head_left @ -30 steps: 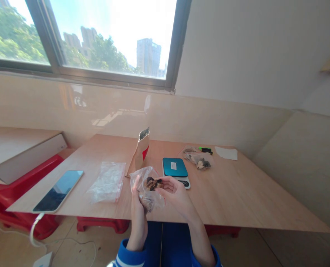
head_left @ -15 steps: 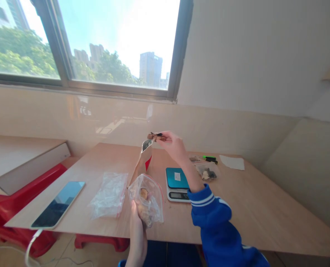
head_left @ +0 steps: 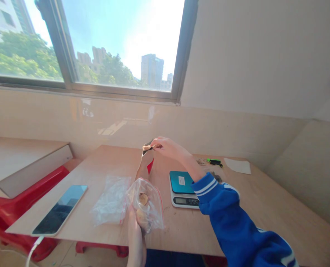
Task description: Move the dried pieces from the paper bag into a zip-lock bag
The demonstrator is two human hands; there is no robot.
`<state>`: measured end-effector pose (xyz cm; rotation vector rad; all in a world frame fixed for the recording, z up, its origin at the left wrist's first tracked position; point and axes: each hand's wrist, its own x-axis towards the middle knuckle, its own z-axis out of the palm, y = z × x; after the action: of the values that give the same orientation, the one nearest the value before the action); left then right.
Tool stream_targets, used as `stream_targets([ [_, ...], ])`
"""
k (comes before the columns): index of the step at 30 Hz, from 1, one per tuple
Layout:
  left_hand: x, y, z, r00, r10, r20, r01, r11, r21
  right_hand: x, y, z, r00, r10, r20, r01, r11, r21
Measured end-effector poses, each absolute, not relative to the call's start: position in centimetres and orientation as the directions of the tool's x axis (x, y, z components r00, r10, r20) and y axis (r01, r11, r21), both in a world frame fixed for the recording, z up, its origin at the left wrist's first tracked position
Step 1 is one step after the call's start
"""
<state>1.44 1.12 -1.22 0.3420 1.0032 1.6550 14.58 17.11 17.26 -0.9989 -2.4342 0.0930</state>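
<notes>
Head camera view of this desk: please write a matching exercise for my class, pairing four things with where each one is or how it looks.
Things: 1 tablet; 2 digital scale; 3 zip bag; 4 brown paper bag.

Places: A in the left hand; B beneath the right hand, which pinches a small brown piece; C near the left front corner of the table, white cable attached; D teal top, right of the paper bag.

Pairs: 1-C, 2-D, 3-A, 4-B.
</notes>
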Motion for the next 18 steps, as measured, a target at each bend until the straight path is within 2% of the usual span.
stream_targets([
  [6,1.5,1.2,-1.1,-0.335,0.903,-0.27,-0.671,-0.027,0.741,14.6,17.8,17.8,-0.607,0.671,0.427,0.668,0.721,-0.185],
  [9,1.5,1.4,-1.5,-0.339,0.886,-0.318,-0.678,0.004,0.735,14.1,18.3,17.8,-0.607,0.676,0.418,0.666,0.72,-0.196],
  [15,1.4,1.4,-1.7,-0.319,0.885,-0.339,-0.695,0.025,0.719,13.1,19.7,16.8,-0.467,0.74,0.484,0.585,0.669,-0.458],
  [18,1.3,1.3,-1.4,-0.308,0.89,-0.337,-0.708,0.023,0.706,13.1,20.2,16.3,-0.441,0.747,0.497,0.508,0.665,-0.548],
])
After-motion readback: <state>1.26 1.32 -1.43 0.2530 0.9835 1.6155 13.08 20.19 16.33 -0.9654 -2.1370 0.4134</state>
